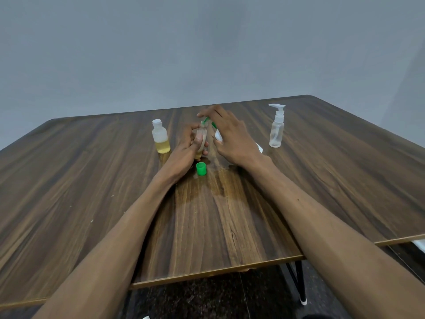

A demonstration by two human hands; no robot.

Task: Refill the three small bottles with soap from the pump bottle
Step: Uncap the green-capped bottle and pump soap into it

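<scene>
My left hand (186,146) grips a small clear bottle (200,141) with a little yellow soap at its bottom, held upright and uncapped just above the table. My right hand (230,137) is draped over the pump bottle (218,135), which it mostly hides. Its fingers lie on the green pump head (206,120), whose nozzle sits at the small bottle's mouth. A loose green cap (201,169) stands on the table in front of my hands. To the left stands a white-capped small bottle (161,139), about a third full of yellow soap. A clear, empty-looking small pump bottle (277,127) stands to the right.
The wooden table (92,180) has a shiny wet patch (216,183) just in front of the green cap. Something white (259,147) peeks out behind my right wrist. The table's front edge runs close below my forearms.
</scene>
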